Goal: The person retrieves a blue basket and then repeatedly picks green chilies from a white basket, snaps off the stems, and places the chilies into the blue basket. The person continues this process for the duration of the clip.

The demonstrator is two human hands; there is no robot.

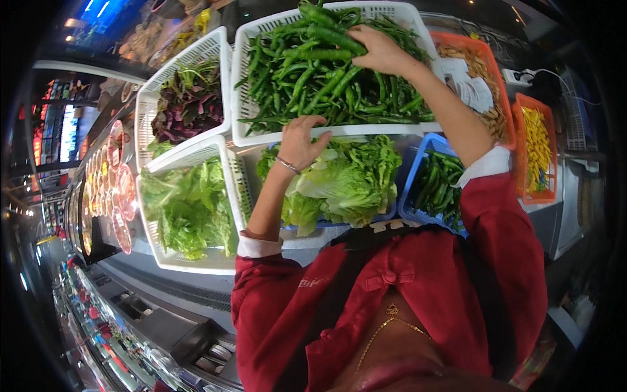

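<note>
Long green chili peppers (313,83) fill a white slotted plastic basket (333,131). My right hand (379,51) is at the back right of the pile, its fingers closed around green peppers (338,41). At the near rim of that basket is my left hand (302,144), fingers curled over the edge and thumb apart; whether it grips the rim or a pepper cannot be told. Just below it, leafy lettuce (338,181) lies in a blue basket. Dark green peppers (437,181) lie in a smaller blue basket (407,196) to the right.
At left stand white baskets with purple-green leaves (188,103) and green leafy vegetables (196,210). Orange baskets (509,117) at right hold brown pieces and yellow pieces (535,142). A power strip (518,77) with cable lies behind. Covered plates (117,196) line the far left.
</note>
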